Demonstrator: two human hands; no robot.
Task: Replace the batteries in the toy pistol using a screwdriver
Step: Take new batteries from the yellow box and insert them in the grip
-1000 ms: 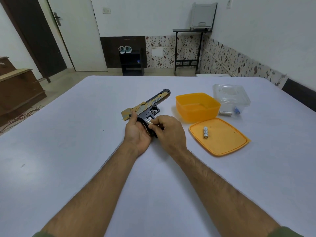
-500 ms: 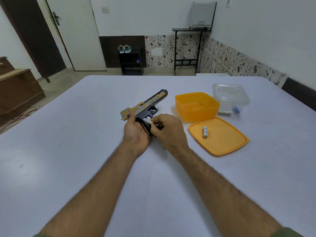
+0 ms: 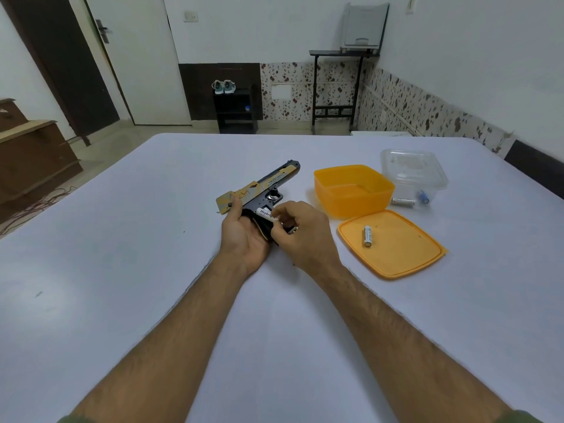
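The black and tan toy pistol (image 3: 268, 186) lies on its side on the white table (image 3: 122, 270), barrel pointing far right. My left hand (image 3: 242, 233) grips its handle from the left, thumb on the slide. My right hand (image 3: 300, 232) pinches a white battery (image 3: 265, 214) at the open handle. A second white battery (image 3: 367, 236) lies on the orange lid (image 3: 396, 254). A third battery (image 3: 403, 202) lies beside the clear box. I see no screwdriver.
An orange tub (image 3: 354, 193) stands right of the pistol, with a clear lidded box (image 3: 412, 172) behind it and a small blue item (image 3: 423, 197) by that box. Wooden furniture is off the table's left, a black stand beyond the far edge.
My right hand has lifted the white battery slightly at the pistol's handle, showing more of its label. The left hand and the pistol have stayed put.
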